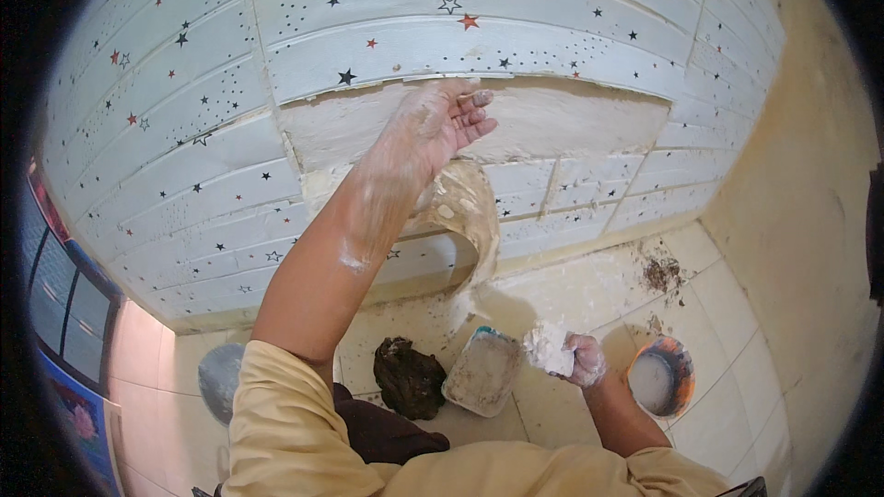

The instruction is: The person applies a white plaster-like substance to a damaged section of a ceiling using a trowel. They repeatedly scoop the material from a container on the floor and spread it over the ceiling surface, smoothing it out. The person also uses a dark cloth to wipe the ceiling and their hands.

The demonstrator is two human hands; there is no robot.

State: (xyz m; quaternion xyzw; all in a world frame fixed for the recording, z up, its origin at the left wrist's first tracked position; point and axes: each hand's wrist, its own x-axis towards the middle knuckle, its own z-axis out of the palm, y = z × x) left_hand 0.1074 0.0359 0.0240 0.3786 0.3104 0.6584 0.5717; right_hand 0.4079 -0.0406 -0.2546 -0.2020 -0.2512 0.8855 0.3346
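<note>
My left hand (458,120) is raised to the wall, at the lower edge of a white star-patterned wall panel (474,51). Its fingers are loosely curled and apart, with nothing seen in them; the thumb side is partly hidden at the edge. Behind it lies a bare strip of pale plastered wall (580,115). Below the wrist, a curled loose piece of wall covering (471,207) hangs down, smeared with plaster. Low on the right, my right hand (587,361) is closed on a lump of wet white plaster (549,350). White residue coats both hands and my left forearm.
On the tiled floor stand a grey-crusted rectangular tub (482,375), a dark brown crumpled lump (408,377), an orange-and-dark bucket (683,377) with whitish liquid, and a grey basin (217,387). Brown debris (661,273) lies near the wall. A plain beige wall (796,193) rises on the right.
</note>
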